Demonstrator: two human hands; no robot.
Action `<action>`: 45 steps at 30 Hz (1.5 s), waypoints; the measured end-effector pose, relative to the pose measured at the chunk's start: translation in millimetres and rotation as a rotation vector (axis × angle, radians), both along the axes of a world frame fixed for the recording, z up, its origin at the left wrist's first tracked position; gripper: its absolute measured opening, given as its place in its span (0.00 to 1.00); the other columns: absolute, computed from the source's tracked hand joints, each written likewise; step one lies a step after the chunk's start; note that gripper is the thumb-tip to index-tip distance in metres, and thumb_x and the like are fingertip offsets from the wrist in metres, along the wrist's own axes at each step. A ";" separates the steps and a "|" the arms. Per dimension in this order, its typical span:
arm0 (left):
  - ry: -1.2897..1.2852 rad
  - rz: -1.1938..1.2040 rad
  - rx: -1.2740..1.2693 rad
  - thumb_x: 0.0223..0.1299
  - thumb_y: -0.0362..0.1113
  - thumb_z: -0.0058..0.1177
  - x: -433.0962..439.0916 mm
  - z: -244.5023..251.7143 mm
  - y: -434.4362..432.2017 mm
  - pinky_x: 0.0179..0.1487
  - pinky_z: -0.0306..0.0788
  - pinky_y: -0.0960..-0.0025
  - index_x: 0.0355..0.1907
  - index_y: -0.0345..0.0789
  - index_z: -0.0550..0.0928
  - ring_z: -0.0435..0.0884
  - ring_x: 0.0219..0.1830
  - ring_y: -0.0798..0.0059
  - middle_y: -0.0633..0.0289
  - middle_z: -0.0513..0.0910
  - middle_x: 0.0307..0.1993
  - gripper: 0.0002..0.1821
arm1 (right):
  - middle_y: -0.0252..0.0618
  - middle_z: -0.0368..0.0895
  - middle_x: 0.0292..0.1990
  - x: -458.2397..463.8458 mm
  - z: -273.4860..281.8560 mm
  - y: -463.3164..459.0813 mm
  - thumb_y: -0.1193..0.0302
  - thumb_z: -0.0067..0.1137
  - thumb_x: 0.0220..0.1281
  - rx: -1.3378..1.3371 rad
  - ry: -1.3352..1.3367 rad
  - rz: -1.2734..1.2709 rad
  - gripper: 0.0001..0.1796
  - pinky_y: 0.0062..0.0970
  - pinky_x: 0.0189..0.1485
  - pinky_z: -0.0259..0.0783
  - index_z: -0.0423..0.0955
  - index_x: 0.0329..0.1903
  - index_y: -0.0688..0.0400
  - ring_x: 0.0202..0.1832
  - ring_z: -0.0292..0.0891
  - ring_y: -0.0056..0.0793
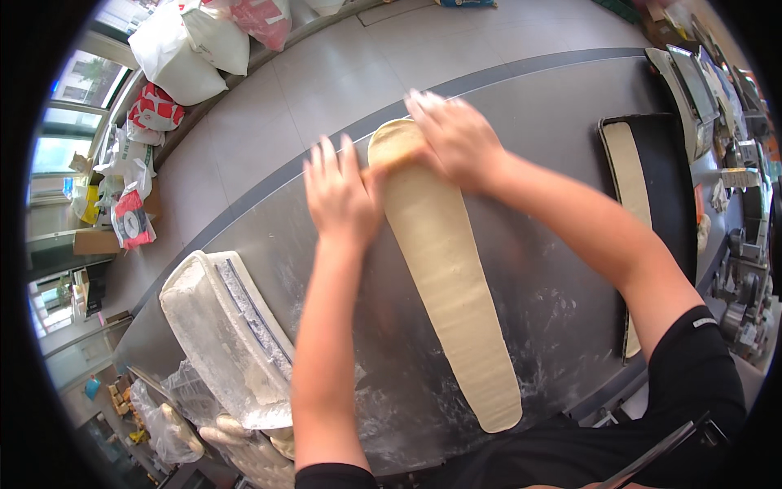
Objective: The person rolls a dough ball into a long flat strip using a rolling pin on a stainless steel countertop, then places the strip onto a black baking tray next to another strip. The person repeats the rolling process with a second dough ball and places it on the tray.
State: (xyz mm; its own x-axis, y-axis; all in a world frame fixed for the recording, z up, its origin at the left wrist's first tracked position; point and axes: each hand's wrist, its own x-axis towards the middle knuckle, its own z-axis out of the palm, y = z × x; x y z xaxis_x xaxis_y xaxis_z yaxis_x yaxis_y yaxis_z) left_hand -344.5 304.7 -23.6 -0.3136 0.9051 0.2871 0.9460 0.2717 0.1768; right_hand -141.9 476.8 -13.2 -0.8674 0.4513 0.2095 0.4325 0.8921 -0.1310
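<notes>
A long flat strip of dough point(452, 269) lies on the floured metal table point(550, 257), its narrower end towards me. Across its far part rests a wooden rolling pin point(396, 162). On the pin's left end is my left hand point(342, 192), fingers spread and pointing away from me. My right hand point(455, 137) lies over the pin's right end, also with extended fingers. Both hands are blurred and cover the pin's ends; neither has its fingers closed around it.
To the left stands a floury plastic bin point(226, 342), with bagged dough pieces point(177, 428) near it. A black tray point(666, 202) on the right holds another dough strip point(629, 171). Beside that tray is a scale-like device with a screen point(693, 82). White sacks point(177, 55) stand beyond the table.
</notes>
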 end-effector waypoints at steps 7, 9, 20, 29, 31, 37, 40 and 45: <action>0.039 0.043 0.093 0.87 0.58 0.57 -30.3 -26.5 31.9 0.94 0.55 0.36 0.86 0.30 0.75 0.63 0.91 0.32 0.33 0.69 0.87 0.40 | 0.54 0.64 0.92 -24.5 -15.1 7.2 0.46 0.47 0.94 -0.002 0.084 -0.161 0.42 0.57 0.96 0.47 0.62 0.91 0.65 0.95 0.55 0.51; 0.006 0.004 0.061 0.85 0.58 0.58 17.9 -13.8 -35.2 0.94 0.53 0.34 0.88 0.31 0.73 0.62 0.92 0.33 0.34 0.69 0.88 0.42 | 0.54 0.63 0.91 32.6 -9.7 -52.0 0.46 0.48 0.93 -0.078 0.176 -0.075 0.42 0.60 0.95 0.45 0.63 0.91 0.64 0.94 0.54 0.55; 0.001 0.016 0.212 0.84 0.41 0.61 5.8 25.8 -37.3 0.87 0.67 0.45 0.78 0.30 0.81 0.74 0.84 0.41 0.38 0.79 0.79 0.27 | 0.54 0.74 0.82 40.1 18.8 -58.8 0.59 0.57 0.90 0.015 0.246 -0.151 0.30 0.56 0.90 0.55 0.74 0.82 0.63 0.86 0.66 0.52; -0.355 -0.065 -0.316 0.78 0.49 0.69 162.5 67.1 -261.7 0.95 0.49 0.34 0.92 0.26 0.62 0.55 0.95 0.34 0.34 0.58 0.93 0.51 | 0.60 0.52 0.94 206.9 47.8 -261.7 0.56 0.70 0.79 -0.372 -0.098 0.015 0.52 0.62 0.96 0.45 0.56 0.92 0.68 0.96 0.47 0.60; -0.393 -0.073 -0.402 0.77 0.43 0.70 175.8 87.4 -292.1 0.94 0.52 0.33 0.90 0.27 0.67 0.62 0.92 0.36 0.35 0.65 0.90 0.46 | 0.59 0.61 0.90 223.7 75.1 -282.4 0.60 0.70 0.79 -0.446 -0.152 -0.010 0.48 0.64 0.95 0.46 0.61 0.91 0.67 0.93 0.55 0.59; -0.305 -0.044 0.125 0.80 0.30 0.62 123.6 67.5 -226.4 0.86 0.70 0.42 0.71 0.27 0.86 0.81 0.78 0.39 0.36 0.84 0.75 0.21 | 0.55 0.80 0.77 183.5 69.1 -219.8 0.63 0.69 0.78 -0.212 0.183 -0.122 0.31 0.55 0.87 0.61 0.79 0.76 0.65 0.81 0.72 0.56; -0.299 0.040 0.076 0.85 0.34 0.60 130.2 50.6 -209.1 0.87 0.69 0.43 0.77 0.27 0.82 0.77 0.82 0.37 0.36 0.80 0.79 0.25 | 0.57 0.70 0.86 191.5 44.5 -223.1 0.58 0.70 0.80 -0.214 0.077 -0.037 0.39 0.57 0.91 0.57 0.73 0.83 0.66 0.88 0.64 0.58; -0.576 0.158 0.323 0.83 0.28 0.59 210.4 57.4 -293.3 0.74 0.79 0.49 0.66 0.27 0.86 0.86 0.67 0.46 0.44 0.87 0.64 0.16 | 0.52 0.82 0.63 242.7 32.6 -283.0 0.65 0.67 0.82 -0.361 -0.040 -0.091 0.20 0.57 0.72 0.72 0.79 0.67 0.61 0.67 0.79 0.58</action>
State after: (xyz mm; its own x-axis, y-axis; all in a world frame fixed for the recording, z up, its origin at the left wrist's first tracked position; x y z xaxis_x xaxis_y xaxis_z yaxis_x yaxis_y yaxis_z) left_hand -134.1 11.4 33.7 -0.6189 0.7328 0.2829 0.6299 0.2478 0.7361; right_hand 100.7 193.8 19.4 -0.8245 0.5657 -0.0104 0.5192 0.7492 -0.4113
